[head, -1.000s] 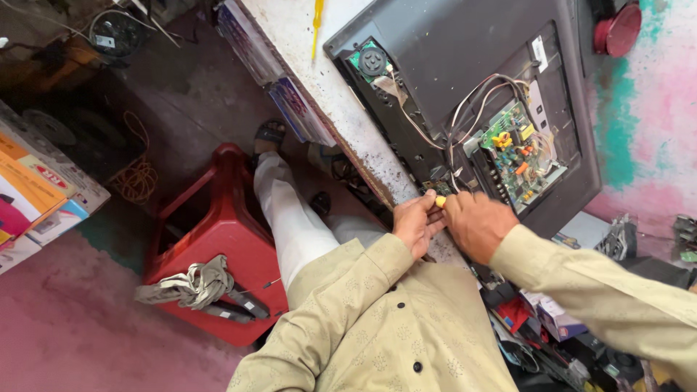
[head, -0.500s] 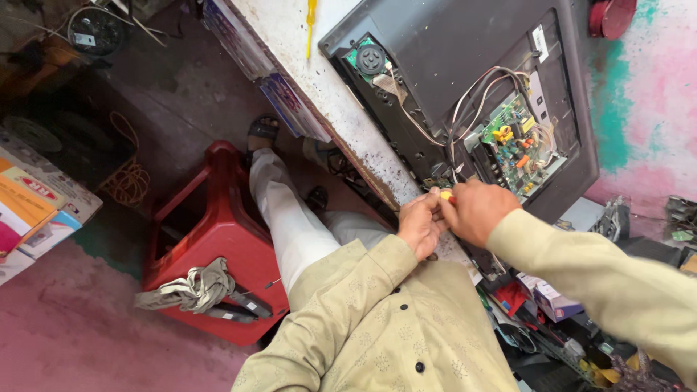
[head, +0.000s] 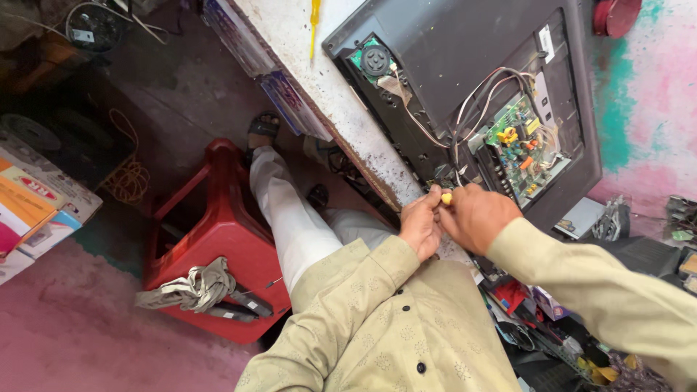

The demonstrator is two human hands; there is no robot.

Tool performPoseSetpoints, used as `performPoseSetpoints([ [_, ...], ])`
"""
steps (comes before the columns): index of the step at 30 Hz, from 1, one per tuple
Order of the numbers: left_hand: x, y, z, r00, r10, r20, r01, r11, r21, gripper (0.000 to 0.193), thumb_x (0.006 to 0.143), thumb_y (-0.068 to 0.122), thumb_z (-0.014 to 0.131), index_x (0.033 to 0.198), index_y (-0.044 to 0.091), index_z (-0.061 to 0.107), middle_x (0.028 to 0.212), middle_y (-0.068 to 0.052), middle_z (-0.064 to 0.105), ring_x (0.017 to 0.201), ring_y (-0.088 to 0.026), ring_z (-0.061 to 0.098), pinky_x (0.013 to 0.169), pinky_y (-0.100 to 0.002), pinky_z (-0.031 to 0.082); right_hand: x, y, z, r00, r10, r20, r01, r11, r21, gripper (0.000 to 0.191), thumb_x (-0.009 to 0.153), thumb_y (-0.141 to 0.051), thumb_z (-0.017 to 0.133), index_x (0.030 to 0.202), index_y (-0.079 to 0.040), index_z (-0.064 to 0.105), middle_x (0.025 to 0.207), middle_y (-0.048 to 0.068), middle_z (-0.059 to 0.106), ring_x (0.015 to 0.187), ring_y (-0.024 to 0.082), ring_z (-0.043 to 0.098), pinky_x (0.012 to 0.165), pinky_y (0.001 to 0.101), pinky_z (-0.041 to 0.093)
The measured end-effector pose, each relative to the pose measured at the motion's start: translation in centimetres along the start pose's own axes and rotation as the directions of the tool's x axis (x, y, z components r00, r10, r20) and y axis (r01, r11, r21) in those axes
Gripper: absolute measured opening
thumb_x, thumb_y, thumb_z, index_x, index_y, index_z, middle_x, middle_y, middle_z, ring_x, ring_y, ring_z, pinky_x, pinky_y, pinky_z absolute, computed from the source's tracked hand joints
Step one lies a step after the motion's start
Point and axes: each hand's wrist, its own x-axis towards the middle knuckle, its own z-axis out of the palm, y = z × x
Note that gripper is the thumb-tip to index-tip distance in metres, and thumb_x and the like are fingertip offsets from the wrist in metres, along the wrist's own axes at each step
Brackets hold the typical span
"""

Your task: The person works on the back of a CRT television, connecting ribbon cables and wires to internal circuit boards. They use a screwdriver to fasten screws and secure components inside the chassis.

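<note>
My left hand (head: pixel 420 223) and my right hand (head: pixel 475 215) meet at the near corner of a dark open television back (head: pixel 465 65) lying on a white workbench (head: pixel 305 65). Between their fingertips sits a small yellow part (head: pixel 446 197), probably a screwdriver handle, and both hands pinch it. A green circuit board (head: pixel 519 149) with coloured components and grey wires lies just beyond my right hand. A round speaker module (head: pixel 375 59) sits at the set's far corner.
A yellow screwdriver (head: pixel 314 22) lies on the bench top. A red plastic stool (head: pixel 218 254) with a rag and tools on it stands left of my white-trousered leg. Cardboard boxes (head: pixel 33 210) lie far left. Cluttered parts (head: pixel 552 327) fill the lower right.
The view has shifted slightly. Both hands stay joined on the yellow part at the set's corner, with only small finger movement.
</note>
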Motion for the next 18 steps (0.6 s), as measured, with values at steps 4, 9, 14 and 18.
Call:
performPoseSetpoints([
  [4,-0.5,0.2,0.2,0.999,-0.027,-0.019,0.027,1.0,0.011,0.029,0.107,0.032,0.06,0.106,0.005,0.067,0.096,-0.005,0.071,0.087,-0.016,0.068,0.078,-0.035,0.058,-0.1,0.2,0.8,0.998,0.065,0.022,-0.068,0.987,0.143,0.033,0.095,-0.035,0.059,0.085,-0.004,0.066,0.067,0.008,0.062,0.06,0.025,0.067,0.052,0.0358,0.053],
  [9,-0.8,0.5,-0.2,0.994,-0.06,0.087,0.065,0.997,-0.049,0.029,0.106,0.034,0.06,0.107,0.006,0.068,0.093,-0.003,0.07,0.084,-0.016,0.068,0.08,-0.035,0.059,2.1,0.5,1.4,0.878,0.34,0.336,-0.472,0.73,0.494,0.035,0.099,-0.033,0.057,0.088,-0.003,0.071,0.064,0.007,0.064,0.061,0.024,0.068,0.056,0.0337,0.053],
  [14,0.1,0.2,0.0,0.999,-0.022,0.027,0.022,1.0,0.018,0.028,0.106,0.033,0.061,0.107,0.006,0.069,0.094,-0.003,0.071,0.081,-0.014,0.066,0.079,-0.032,0.057,1.3,-0.2,-0.8,0.891,0.35,0.289,-0.425,0.867,0.261,0.034,0.098,-0.035,0.057,0.087,-0.004,0.067,0.066,0.011,0.065,0.059,0.029,0.067,0.05,0.0383,0.053],
  [18,-0.1,0.0,-0.2,0.999,-0.034,0.02,0.034,0.999,0.013,0.027,0.106,0.032,0.061,0.105,0.007,0.068,0.092,-0.003,0.07,0.079,-0.013,0.065,0.077,-0.032,0.058,-0.8,1.3,0.6,0.97,-0.215,0.113,0.242,0.898,-0.367,0.022,0.091,-0.029,0.06,0.09,-0.006,0.062,0.076,0.01,0.066,0.064,0.027,0.069,0.049,0.0405,0.055],
])
